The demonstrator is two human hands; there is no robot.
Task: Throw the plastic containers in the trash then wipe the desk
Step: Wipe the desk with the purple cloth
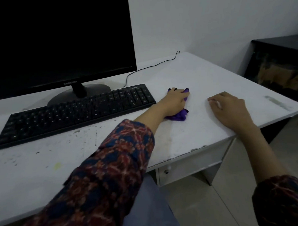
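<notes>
The left hand (176, 101) presses a purple cloth (178, 115) (bunched, fingers curled over it) onto the desk (203, 73), at three o'clock from the keyboard (73, 114). The right hand (230, 109) rests flat at the cloth's three o'clock, fingers relaxed together.

White desk (203, 73), surface scuffed, dark specks toward front edge. Black keyboard (73, 114) left of centre, monitor stand (79, 95) behind it near back edge. Purple cloth (179, 115) just right of keyboard. Right hand (230, 109) rests near right front corner.
</notes>
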